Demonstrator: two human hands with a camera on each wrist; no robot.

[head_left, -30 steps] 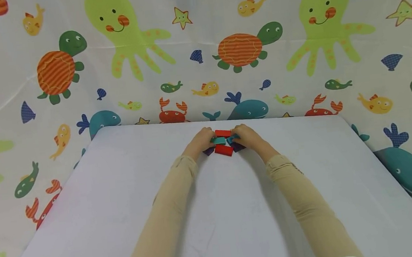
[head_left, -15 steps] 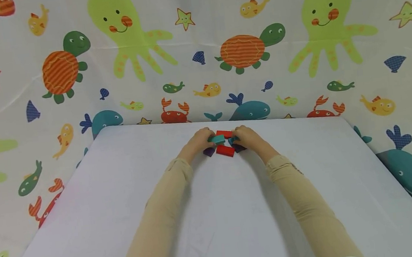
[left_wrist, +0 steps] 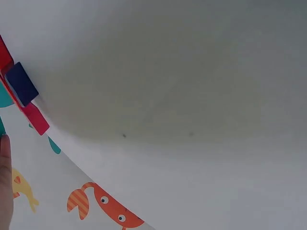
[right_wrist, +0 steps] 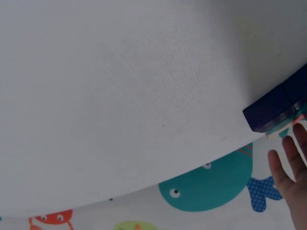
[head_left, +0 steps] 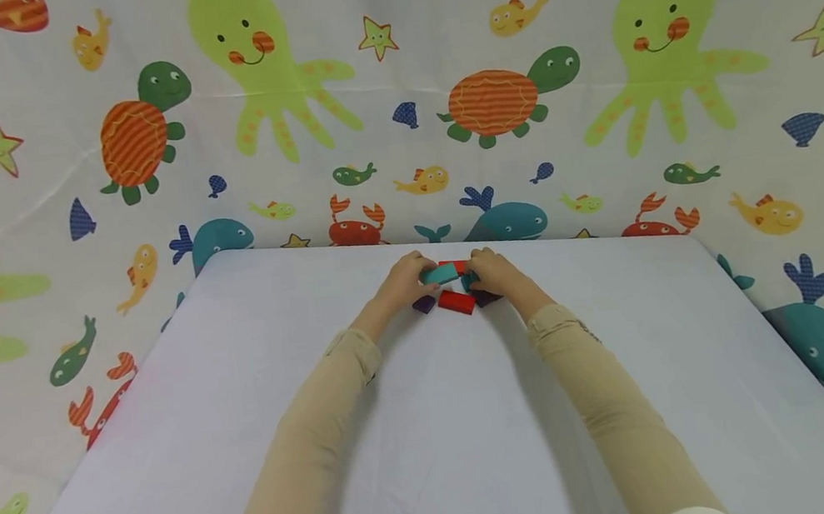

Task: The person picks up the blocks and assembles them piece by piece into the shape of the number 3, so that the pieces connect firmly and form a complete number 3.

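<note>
In the head view my left hand (head_left: 405,281) pinches a teal block (head_left: 441,274) between thumb and fingers, tipped over the other blocks. Opposite it, my right hand (head_left: 498,273) has its fingertips on a second teal block (head_left: 469,281), partly hidden by the fingers. A red block (head_left: 457,302) lies in front, and another red block (head_left: 454,266) shows behind. Dark purple blocks lie under the hands, one at left (head_left: 424,304) and one at right (head_left: 487,297). The right wrist view shows spread fingers (right_wrist: 290,153) beside dark blue-purple blocks (right_wrist: 271,110).
The blocks form a small cluster near the far edge of the white table (head_left: 444,421). Behind that edge hangs a sea-animal curtain (head_left: 370,144). Both sleeved forearms reach across the table from the near side.
The left hand has raised and tilted its teal block, drawing slightly away from the left purple block, which shows more. The right hand stays at its teal block. The head view has shifted slightly.
</note>
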